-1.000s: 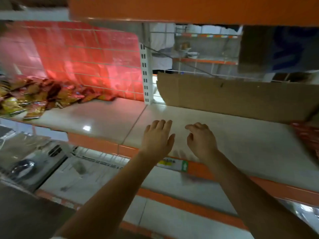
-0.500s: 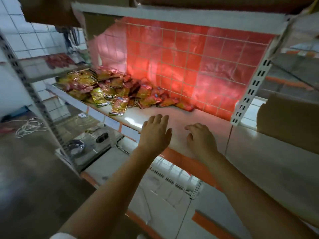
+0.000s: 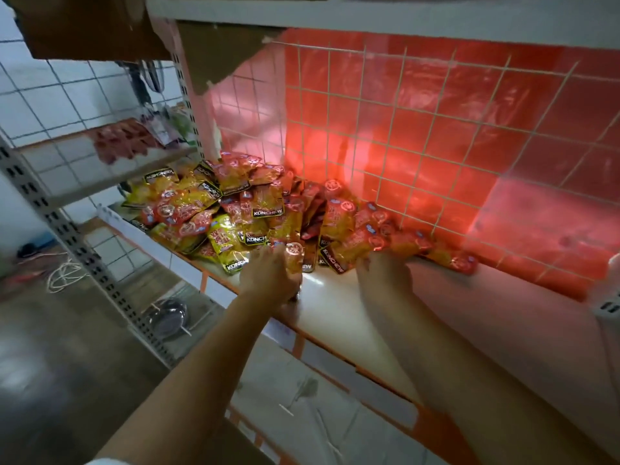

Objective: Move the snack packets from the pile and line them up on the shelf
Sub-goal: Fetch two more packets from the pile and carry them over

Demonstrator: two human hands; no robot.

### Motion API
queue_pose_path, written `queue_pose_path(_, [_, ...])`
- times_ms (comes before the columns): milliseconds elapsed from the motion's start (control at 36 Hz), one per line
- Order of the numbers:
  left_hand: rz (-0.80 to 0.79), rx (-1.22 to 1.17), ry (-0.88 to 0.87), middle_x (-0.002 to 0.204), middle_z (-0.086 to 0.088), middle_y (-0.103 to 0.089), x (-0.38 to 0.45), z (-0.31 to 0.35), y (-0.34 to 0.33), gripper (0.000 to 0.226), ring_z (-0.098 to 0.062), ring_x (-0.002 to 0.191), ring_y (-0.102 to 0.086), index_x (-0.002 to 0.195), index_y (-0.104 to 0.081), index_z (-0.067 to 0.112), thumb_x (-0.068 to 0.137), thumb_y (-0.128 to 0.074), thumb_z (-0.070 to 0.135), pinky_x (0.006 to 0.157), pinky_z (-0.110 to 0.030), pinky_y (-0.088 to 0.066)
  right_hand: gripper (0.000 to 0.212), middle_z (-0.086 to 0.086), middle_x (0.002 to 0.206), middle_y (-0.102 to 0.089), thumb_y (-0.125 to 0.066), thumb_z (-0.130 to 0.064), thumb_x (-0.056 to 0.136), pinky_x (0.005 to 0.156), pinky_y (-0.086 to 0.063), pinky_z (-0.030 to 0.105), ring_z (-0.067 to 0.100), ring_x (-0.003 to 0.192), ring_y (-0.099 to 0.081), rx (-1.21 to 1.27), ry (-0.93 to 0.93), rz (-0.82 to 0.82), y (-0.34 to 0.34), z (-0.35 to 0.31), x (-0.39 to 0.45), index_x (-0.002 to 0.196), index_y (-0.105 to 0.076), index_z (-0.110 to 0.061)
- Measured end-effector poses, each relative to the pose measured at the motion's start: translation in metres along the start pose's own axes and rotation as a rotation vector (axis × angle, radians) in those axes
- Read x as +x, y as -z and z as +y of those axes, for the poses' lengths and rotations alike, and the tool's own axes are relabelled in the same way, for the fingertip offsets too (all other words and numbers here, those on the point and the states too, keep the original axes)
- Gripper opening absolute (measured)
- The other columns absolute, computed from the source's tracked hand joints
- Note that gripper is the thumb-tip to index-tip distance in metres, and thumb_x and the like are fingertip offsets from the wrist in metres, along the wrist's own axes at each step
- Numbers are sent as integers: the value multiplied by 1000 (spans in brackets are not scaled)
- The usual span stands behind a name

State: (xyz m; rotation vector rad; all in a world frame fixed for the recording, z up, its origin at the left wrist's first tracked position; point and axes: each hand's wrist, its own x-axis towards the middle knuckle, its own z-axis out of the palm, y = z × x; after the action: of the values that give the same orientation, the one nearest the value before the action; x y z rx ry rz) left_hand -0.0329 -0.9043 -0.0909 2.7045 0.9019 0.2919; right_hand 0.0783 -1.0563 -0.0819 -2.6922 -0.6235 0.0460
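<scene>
A pile of red and yellow snack packets [image 3: 235,209] lies at the left end of the white shelf [image 3: 352,317], against a red wire-grid back panel. My left hand [image 3: 271,280] grips one packet [image 3: 294,258] at the pile's front edge and holds it upright. My right hand [image 3: 384,275] reaches into the pile's right part. Its fingers curl onto a packet [image 3: 352,251] there, and the fingertips are hidden under it. More packets trail along the back panel to the right [image 3: 459,260].
The shelf stretches bare to the right of the pile. A lower shelf [image 3: 302,414] sits beneath, and an upper shelf [image 3: 369,15] hangs close overhead. A metal upright [image 3: 67,229] stands at left, with a pan [image 3: 167,318] and cable [image 3: 63,273] on the floor.
The view has swung left and closer to the pile. Both hands moved from hovering open over the bare shelf to the pile's front edge, and the left hand took hold of a packet.
</scene>
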Motion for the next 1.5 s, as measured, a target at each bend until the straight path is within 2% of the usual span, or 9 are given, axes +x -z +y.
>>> queue_pose_path(167, [-123, -144, -38, 104, -10, -60, 25, -21, 6, 70, -27, 92, -61, 113, -49, 11, 62, -81, 47, 76, -37, -52, 66, 18, 120, -57, -47, -65, 84, 92, -42, 39, 34, 111, -53, 12, -167, 59, -25, -30, 25, 119, -55, -9])
queue_pose_path(389, [-205, -307, -74, 105, -13, -66, 37, -37, 8, 82, -29, 89, -65, 123, -35, 8, 63, -84, 37, 75, -36, -54, 86, 26, 149, -20, -61, -53, 81, 111, -20, 47, 42, 136, -22, -70, -311, 52, -40, -49, 29, 144, -23, -8])
queue_pose_path(556, [-221, -411, -39, 117, -17, -63, 39, -48, 10, 101, -33, 102, -62, 141, -21, 8, 67, -83, 34, 80, -34, -48, 74, 10, 140, -41, -73, -33, 78, 99, -33, 42, 33, 129, -35, 175, -334, 74, -39, -55, 22, 141, -34, -29])
queue_pose_path(667, [-196, -608, -19, 123, -7, -58, 37, -55, 14, 86, -28, 108, -58, 138, -32, 12, 69, -82, 24, 80, -26, -44, 58, 3, 136, -50, -70, -16, 78, 98, -38, 40, 30, 122, -45, 256, -267, 146, -48, -54, 7, 131, -50, -25])
queue_pose_path(722, [-201, -733, 33, 123, -8, -57, 37, -59, 14, 84, -29, 106, -60, 138, -34, 14, 70, -81, 22, 87, -34, -50, 51, 6, 124, -58, -63, -12, 74, 94, -44, 42, 31, 111, -54, 396, -328, 201, -53, -57, 3, 121, -57, -29])
queue_pose_path(833, [-220, -881, 61, 109, -6, -60, 35, -67, 16, 63, -22, 92, -62, 131, -44, 14, 77, -76, 16, 85, -39, -53, 20, -1, 98, -63, -59, -30, 78, 87, -49, 44, 28, 94, -60, 784, -513, 308, -52, -71, 8, 97, -56, -30])
queue_pose_path(1000, [-304, -1005, -3, 82, -6, -71, 37, -74, 20, 18, -34, 76, -68, 71, -69, 28, 72, -70, 10, 72, -56, -55, 72, 7, 108, -65, -61, -73, 66, 89, -48, 42, 32, 104, -58, 398, -557, 208, -56, -71, 27, 111, -61, -17])
queue_pose_path(1278, [-287, -1130, 79, 98, -9, -64, 38, -73, 17, 21, -20, 80, -64, 101, -52, 6, 85, -65, 7, 65, -30, -53, 47, 2, 100, -68, -76, -37, 70, 82, -52, 43, 28, 92, -63, 565, -457, 285, -60, -64, 6, 113, -61, -24])
queue_pose_path(1500, [-292, -1385, 103, 86, -9, -63, 26, -45, 18, 18, -20, 69, -62, 96, -49, 8, 86, -61, -1, 55, -28, -55, 28, 10, 92, -68, -78, -11, 71, 74, -54, 51, 30, 84, -65, 733, -457, 318, -40, -36, -23, 95, -65, -11])
